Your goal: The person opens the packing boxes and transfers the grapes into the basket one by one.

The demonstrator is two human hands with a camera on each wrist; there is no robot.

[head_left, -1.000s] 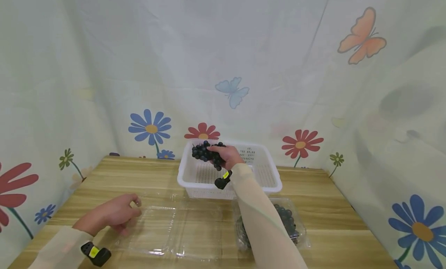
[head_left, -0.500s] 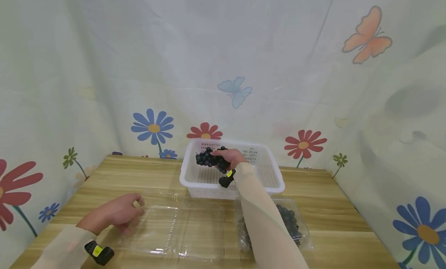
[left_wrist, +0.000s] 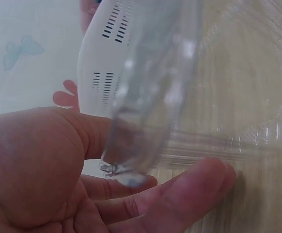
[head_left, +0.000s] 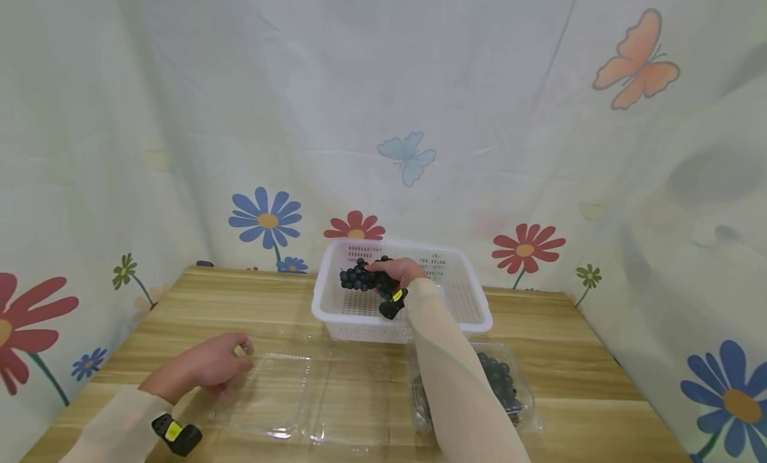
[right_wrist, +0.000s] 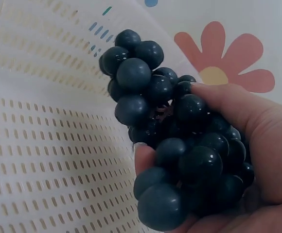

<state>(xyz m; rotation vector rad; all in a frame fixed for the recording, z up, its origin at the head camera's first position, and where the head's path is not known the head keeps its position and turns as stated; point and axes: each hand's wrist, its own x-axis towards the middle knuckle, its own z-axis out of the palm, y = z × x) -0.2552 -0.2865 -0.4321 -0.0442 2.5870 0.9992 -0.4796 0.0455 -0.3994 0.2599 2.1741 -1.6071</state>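
My right hand (head_left: 403, 271) grips a bunch of dark grapes (head_left: 356, 277) inside the white perforated basket (head_left: 320, 308). In the right wrist view, the thumb lies on top of the grapes (right_wrist: 201, 163) and a fingertip shows at their near side, while the basket floor (right_wrist: 48, 160) lies beside them. At the left, my left hand (head_left: 217, 364) holds the left edge of an opened clear plastic clamshell container (head_left: 281, 393). The left wrist view has the thumb behind the clear wall (left_wrist: 153, 92) and the fingers (left_wrist: 180, 199) below it; exact contact is hard to see.
A second clear clamshell (head_left: 530, 410) with dark grapes stands at the right, partly hidden under my right forearm. Behind the basket hangs a flowered curtain (head_left: 311, 116) at the back of the wooden table (head_left: 575, 363).
My right hand has lowered the grapes deeper into the basket. The left hand stays at the clamshell's edge. The whole head view has shifted slightly.
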